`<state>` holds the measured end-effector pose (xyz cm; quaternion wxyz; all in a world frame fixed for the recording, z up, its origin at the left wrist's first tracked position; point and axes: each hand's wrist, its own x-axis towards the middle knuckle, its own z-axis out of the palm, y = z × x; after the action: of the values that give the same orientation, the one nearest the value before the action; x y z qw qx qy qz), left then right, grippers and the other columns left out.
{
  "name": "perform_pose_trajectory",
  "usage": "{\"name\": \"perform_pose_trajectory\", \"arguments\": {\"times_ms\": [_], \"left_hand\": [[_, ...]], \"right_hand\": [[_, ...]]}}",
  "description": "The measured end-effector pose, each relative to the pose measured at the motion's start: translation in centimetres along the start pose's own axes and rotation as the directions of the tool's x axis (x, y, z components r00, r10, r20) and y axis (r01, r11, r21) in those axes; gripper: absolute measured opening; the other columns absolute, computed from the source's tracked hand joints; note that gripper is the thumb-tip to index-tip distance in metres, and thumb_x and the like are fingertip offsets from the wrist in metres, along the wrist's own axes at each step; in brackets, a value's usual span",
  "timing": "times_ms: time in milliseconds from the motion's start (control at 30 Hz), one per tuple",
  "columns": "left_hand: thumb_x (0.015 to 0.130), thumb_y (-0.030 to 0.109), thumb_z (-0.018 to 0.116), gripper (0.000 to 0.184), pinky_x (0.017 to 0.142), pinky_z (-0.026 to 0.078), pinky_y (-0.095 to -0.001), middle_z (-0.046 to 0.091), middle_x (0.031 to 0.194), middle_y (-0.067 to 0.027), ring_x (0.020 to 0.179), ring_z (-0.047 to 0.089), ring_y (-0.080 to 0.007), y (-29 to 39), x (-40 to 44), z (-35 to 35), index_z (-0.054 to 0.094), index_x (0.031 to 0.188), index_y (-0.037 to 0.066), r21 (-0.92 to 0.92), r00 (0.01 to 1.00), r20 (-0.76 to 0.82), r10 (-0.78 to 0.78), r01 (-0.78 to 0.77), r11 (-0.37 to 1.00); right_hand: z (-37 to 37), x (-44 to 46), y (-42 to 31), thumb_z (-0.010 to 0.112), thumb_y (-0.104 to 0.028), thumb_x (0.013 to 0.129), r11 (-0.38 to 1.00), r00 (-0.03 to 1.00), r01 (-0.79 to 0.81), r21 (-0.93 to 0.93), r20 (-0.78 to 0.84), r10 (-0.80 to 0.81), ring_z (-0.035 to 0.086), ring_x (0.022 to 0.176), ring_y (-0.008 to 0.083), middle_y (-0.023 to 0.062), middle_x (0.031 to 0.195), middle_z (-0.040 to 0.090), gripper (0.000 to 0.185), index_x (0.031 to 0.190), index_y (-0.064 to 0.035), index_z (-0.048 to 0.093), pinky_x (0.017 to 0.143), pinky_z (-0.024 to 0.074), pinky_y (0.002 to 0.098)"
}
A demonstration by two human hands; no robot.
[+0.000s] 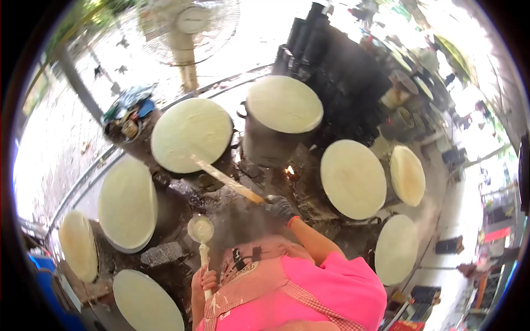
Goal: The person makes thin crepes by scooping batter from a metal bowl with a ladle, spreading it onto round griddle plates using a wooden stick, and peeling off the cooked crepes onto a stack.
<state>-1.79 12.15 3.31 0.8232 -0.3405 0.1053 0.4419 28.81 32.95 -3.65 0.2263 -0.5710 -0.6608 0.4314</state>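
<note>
Closed around a slim handle, the left hand [205, 279] grasps a ladle [203, 251] at the lower middle of the frame, its round bowl uppermost and pale inside. Dark and gloved, the right hand [280, 208] sits just right of the centre, at the brown end of a long stick [227, 181]; its fingers seem curled in, though how firmly they hold cannot be told. From there the stick slants up and left, its whitish far end overlapping the near edge of a broad pale disc [187, 129] on a dark pot; whether it touches that surface is unclear. An orange band [293, 220] circles the right wrist.

More pale round tops ring the person: one on a tall pot [270, 144] at the top centre, others down the left side and at the right. The small disc [408, 175] on the right and the one [78, 246] at the far left are tinged tan. A small flame [290, 171] burns above the right hand. At the upper left, a fan [192, 22] stands beyond a container topped with crumpled blue material [136, 95]. A pink shirt [331, 281] and checked apron [251, 281] fill the bottom.
</note>
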Motion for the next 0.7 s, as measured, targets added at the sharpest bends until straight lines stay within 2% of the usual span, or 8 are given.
{"name": "perform_pose_trajectory", "arguments": {"times_ms": [33, 133, 267, 367, 500, 600, 633, 700], "left_hand": [[0.091, 0.026, 0.034, 0.022, 0.037, 0.031, -0.0237, 0.034, 0.055, -0.0012, 0.04, 0.034, -0.0096, -0.6, 1.7, 0.6, 0.045, 0.085, 0.008, 0.032, 0.999, -0.021, -0.036, 0.036, 0.999], [0.09, 0.024, 0.036, 0.025, 0.038, 0.032, -0.023, 0.034, 0.057, -0.0012, 0.041, 0.034, -0.0093, -2.5, 6.9, 1.8, 0.046, 0.101, 0.004, 0.036, 0.993, 0.007, -0.12, 0.119, 0.992], [0.092, 0.024, 0.032, 0.035, 0.039, 0.034, -0.024, 0.033, 0.057, -0.0017, 0.043, 0.035, -0.0094, -5.4, 14.0, 3.3, 0.04, 0.119, 0.004, 0.018, 0.973, -0.011, -0.229, 0.23, 0.973], [0.093, 0.025, 0.029, 0.039, 0.04, 0.035, -0.0245, 0.034, 0.058, -0.0022, 0.044, 0.036, -0.0099, -7.8, 16.9, 5.2, 0.034, 0.125, 0.005, 0.03, 0.955, -0.025, -0.297, 0.298, 0.954], [0.092, 0.022, 0.03, 0.038, 0.039, 0.034, -0.0238, 0.034, 0.057, -0.0023, 0.042, 0.035, -0.0101, -9.2, 19.7, 7.2, 0.034, 0.126, 0.005, 0.096, 0.916, -0.144, -0.375, 0.39, 0.916], [0.091, 0.022, 0.031, 0.038, 0.037, 0.034, -0.0229, 0.034, 0.057, -0.0023, 0.042, 0.035, -0.0096, -8.9, 21.6, 7.8, 0.036, 0.125, 0.005, 0.146, 0.855, -0.25, -0.455, 0.497, 0.855], [0.092, 0.022, 0.03, 0.038, 0.037, 0.034, -0.0229, 0.034, 0.057, -0.0023, 0.042, 0.035, -0.0096, -8.5, 22.2, 7.9, 0.036, 0.124, 0.004, 0.16, 0.833, -0.288, -0.473, 0.529, 0.834], [0.092, 0.022, 0.03, 0.037, 0.037, 0.033, -0.0228, 0.034, 0.057, -0.0024, 0.042, 0.035, -0.0095, -7.9, 23.2, 8.0, 0.038, 0.123, 0.004, 0.179, 0.787, -0.351, -0.506, 0.587, 0.789]], "right_hand": [[-2.2, -1.2, 2.3, 0.059, -0.027, 0.075, 0.987, 0.996, -0.068, -0.148, -0.074, 0.058, 0.057, 0.071, 0.0283, 0.0177, 0.084, 0.061, 0.028, 0.09, -0.0027, 0.061, 0.067, 0.0437, 0.0341], [-8.0, -5.5, 9.8, 0.059, -0.033, 0.074, 0.96, 0.958, -0.184, -0.209, -0.255, 0.129, 0.058, 0.074, 0.0312, 0.0177, 0.081, 0.061, 0.034, 0.096, -0.0079, 0.06, 0.069, 0.0453, 0.0372], [-14.4, -11.8, 18.7, 0.053, -0.039, 0.074, 0.891, 0.869, -0.365, -0.268, -0.442, 0.223, 0.056, 0.083, 0.0345, 0.0186, 0.089, 0.06, 0.042, 0.099, -0.0044, 0.058, 0.075, 0.0437, 0.0388], [-16.5, -16.9, 21.1, 0.056, -0.029, 0.075, 0.892, 0.746, -0.374, -0.254, -0.654, 0.126, 0.058, 0.074, 0.0335, 0.0183, 0.081, 0.061, 0.03, 0.094, -0.0059, 0.06, 0.066, 0.0455, 0.0362], [-17.3, -24.0, 17.9, 0.055, -0.028, 0.077, 0.863, 0.486, -0.459, 0.212, -0.753, 0.444, 0.058, 0.071, 0.0314, 0.0185, 0.08, 0.061, 0.03, 0.094, -0.0052, 0.06, 0.064, 0.045, 0.0353], [-15.7, -29.4, 17.3, 0.056, -0.019, 0.076, 0.591, 0.128, -0.726, 0.352, -0.775, 0.619, 0.059, 0.073, 0.0282, 0.0156, 0.079, 0.062, 0.025, 0.094, -0.0023, 0.059, 0.067, 0.0449, 0.036], [-13.8, -31.3, 18.4, 0.055, -0.028, 0.078, 0.597, 0.019, -0.708, 0.377, -0.835, 0.55, 0.059, 0.071, 0.0299, 0.0163, 0.077, 0.062, 0.028, 0.095, -0.0047, 0.059, 0.066, 0.0449, 0.0383], [-11.3, -34.3, 18.0, 0.054, -0.036, 0.079, 0.377, -0.149, -0.816, 0.437, -0.791, 0.594, 0.057, 0.073, 0.0331, 0.0176, 0.079, 0.06, 0.033, 0.098, -0.0091, 0.059, 0.065, 0.0438, 0.0396]]}}
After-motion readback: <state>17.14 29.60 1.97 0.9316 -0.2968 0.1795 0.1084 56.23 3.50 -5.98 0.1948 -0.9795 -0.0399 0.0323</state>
